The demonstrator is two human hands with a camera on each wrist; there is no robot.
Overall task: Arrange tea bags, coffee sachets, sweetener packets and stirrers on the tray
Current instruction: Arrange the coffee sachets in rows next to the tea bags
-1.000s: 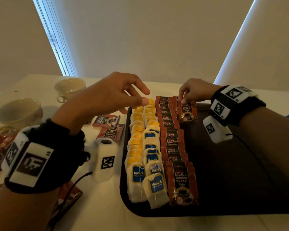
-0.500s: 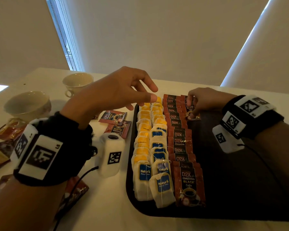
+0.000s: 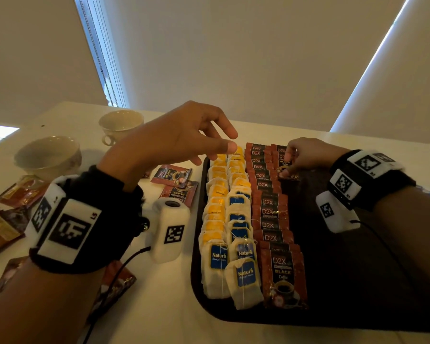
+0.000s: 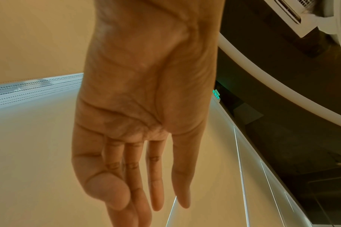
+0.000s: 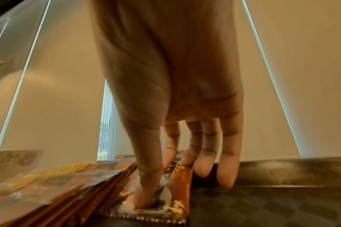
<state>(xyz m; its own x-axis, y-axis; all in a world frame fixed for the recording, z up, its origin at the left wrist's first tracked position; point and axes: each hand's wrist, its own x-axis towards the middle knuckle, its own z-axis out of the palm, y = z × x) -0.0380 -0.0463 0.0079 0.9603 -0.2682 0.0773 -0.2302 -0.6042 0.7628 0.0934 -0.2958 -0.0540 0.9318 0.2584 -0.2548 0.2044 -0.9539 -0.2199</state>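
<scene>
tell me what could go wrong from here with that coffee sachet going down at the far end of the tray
1. The right hand presses a coffee sachet beside the overlapped coffee row; a sideways push could shift the row.
2. The left hand hovers empty over the far tea bags; dropping it could knock them askew.
3. The sachet looks slightly angled, so a second row may start crooked.

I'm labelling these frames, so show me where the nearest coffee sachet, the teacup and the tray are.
nearest coffee sachet (image 3: 283,276): head view, on its printed front.
teacup (image 3: 121,124): head view, on its outer wall below the rim.
tray (image 3: 358,269): head view, on its bare dark floor.
</scene>
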